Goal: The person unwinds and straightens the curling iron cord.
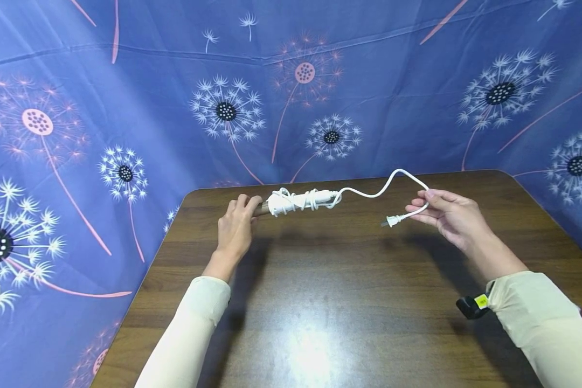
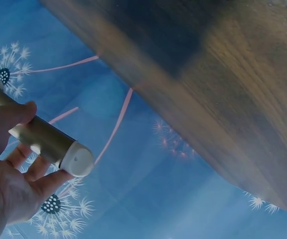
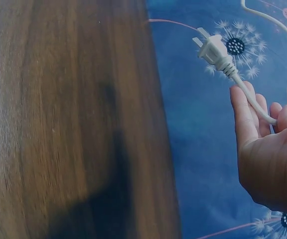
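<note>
My left hand (image 1: 236, 227) grips a curling iron (image 1: 293, 202) by its barrel, above the far left part of the table. Loops of white cord are wound round its white handle. The left wrist view shows the brownish-gold barrel (image 2: 46, 137) between thumb and fingers, ending in a white tip (image 2: 78, 159). A free length of cord (image 1: 366, 195) runs from the handle to my right hand (image 1: 458, 218), which pinches it a little way behind the plug. The two-pin plug (image 3: 215, 52) hangs free of the fingers, pins pointing left in the head view.
Below both hands lies a brown wooden table (image 1: 320, 280) with rounded far corners. Behind it and at its sides hangs a blue cloth (image 1: 393, 70) printed with dandelions. A black device with a yellow label (image 1: 481, 300) sits at the right cuff.
</note>
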A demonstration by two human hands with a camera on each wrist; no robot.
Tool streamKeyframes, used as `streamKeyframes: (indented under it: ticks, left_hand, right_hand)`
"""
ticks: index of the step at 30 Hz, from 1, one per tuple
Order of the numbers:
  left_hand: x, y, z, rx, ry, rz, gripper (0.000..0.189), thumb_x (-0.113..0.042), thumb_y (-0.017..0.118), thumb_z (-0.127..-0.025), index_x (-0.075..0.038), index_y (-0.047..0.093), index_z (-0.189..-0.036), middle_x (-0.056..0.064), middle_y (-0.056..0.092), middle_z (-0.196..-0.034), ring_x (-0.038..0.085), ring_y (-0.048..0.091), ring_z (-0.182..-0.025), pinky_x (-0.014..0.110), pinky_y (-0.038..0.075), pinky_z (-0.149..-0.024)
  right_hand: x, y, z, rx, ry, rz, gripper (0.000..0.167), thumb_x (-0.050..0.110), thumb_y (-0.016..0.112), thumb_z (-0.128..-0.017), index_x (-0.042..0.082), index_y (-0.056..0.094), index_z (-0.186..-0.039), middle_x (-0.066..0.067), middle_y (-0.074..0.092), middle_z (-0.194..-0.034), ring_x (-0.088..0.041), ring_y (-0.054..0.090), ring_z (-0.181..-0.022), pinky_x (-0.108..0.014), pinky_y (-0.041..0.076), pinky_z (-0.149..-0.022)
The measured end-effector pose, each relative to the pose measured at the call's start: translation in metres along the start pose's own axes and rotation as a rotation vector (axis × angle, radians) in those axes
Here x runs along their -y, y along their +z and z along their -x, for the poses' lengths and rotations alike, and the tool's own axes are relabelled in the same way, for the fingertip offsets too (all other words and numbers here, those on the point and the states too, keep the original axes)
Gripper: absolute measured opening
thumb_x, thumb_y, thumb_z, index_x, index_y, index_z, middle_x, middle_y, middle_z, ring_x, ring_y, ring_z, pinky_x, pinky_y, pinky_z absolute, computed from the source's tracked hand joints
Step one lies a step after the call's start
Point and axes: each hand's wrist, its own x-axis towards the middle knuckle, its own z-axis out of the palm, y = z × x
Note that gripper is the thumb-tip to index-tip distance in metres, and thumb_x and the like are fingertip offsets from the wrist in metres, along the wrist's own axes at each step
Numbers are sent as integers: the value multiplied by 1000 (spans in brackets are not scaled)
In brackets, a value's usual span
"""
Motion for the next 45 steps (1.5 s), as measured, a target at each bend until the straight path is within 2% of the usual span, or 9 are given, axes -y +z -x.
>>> streamKeyframes:
  ticks: [5,15,23,29,39,45]
  left_hand:
    - [6,0,2,-8,-46,4,48,0,75,-77,-19,57,-117,8,56,-105,33,59,-93,51,50,-51]
    - [11,-4,1,-59,-131,64,46,0,74,-78,-19,57,-116,9,57,-107,33,59,-94,55,50,-53]
    - [15,-7,1,-88,-149,54,45,1,75,-77,-17,58,-115,11,57,-110,35,57,-97,56,50,-53]
    - [21,-9,1,-130,-197,26,45,1,74,-78,-16,57,-115,13,56,-110,37,57,-95,56,48,-51]
    - [25,-12,1,-148,-307,24,44,-2,73,-80,-16,57,-118,13,56,-108,38,56,-95,59,48,-55]
    - [25,-14,-1,-155,-321,29,43,-2,71,-80,-16,57,-119,13,57,-108,37,56,-95,60,48,-56]
  right_hand:
    - [7,-5,5,3,-21,-22,30,-10,35,-98,-17,64,-103,-34,65,-94,-48,65,-92,-52,52,-82]
    - [20,-25,15,-112,44,7,27,-7,40,-98,-13,66,-100,-31,67,-90,-45,67,-89,-50,54,-80]
    - [29,-40,23,-158,58,-6,28,-6,40,-98,-13,67,-98,-30,66,-88,-46,67,-87,-51,54,-78]
    - [38,-51,28,-177,52,-36,29,-5,39,-99,-13,66,-96,-31,66,-87,-47,67,-86,-52,54,-77]
    - [49,-72,38,-262,86,40,32,-1,40,-100,-8,70,-91,-25,68,-84,-42,69,-81,-49,56,-72]
    - [57,-83,42,-366,119,110,33,2,43,-100,-5,71,-85,-21,69,-80,-40,70,-75,-48,57,-69]
